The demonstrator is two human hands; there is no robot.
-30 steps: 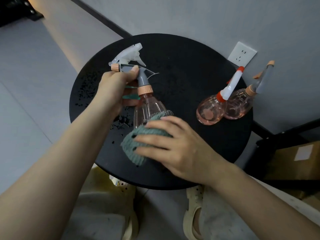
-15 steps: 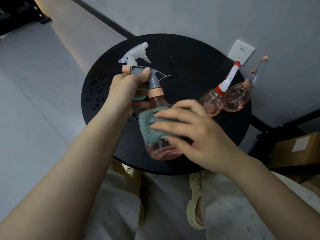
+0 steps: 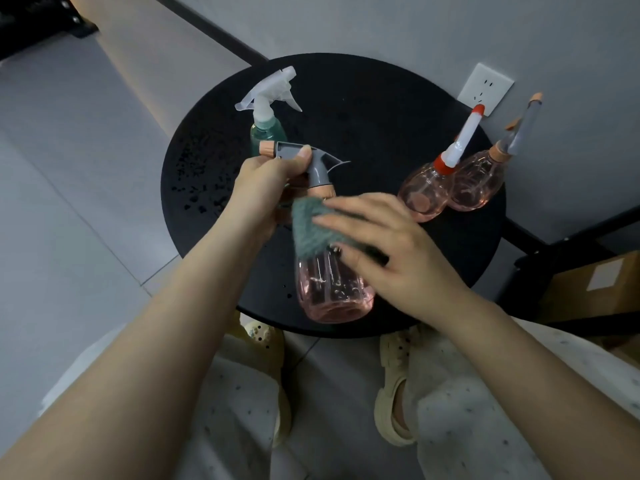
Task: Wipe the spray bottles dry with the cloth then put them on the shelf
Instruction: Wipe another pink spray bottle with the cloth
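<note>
My left hand grips the grey trigger head of a pink spray bottle, held above the round black table with its base tilted toward me. With my right hand I hold a grey-green cloth wrapped against the bottle's upper body. A green bottle with a white trigger stands behind my left hand. Two more pink bottles stand at the table's right, one with a red-and-white head, one with a grey head.
Water droplets speckle the table's left side. A wall socket sits on the grey wall behind. A black frame and a cardboard box are at the right. My legs and sandals are below the table edge.
The pink bottle has been lifted and tipped so its base points toward me. The cloth has slid from the bottle's lower body up toward its neck. The green bottle now shows fully behind my left hand.
</note>
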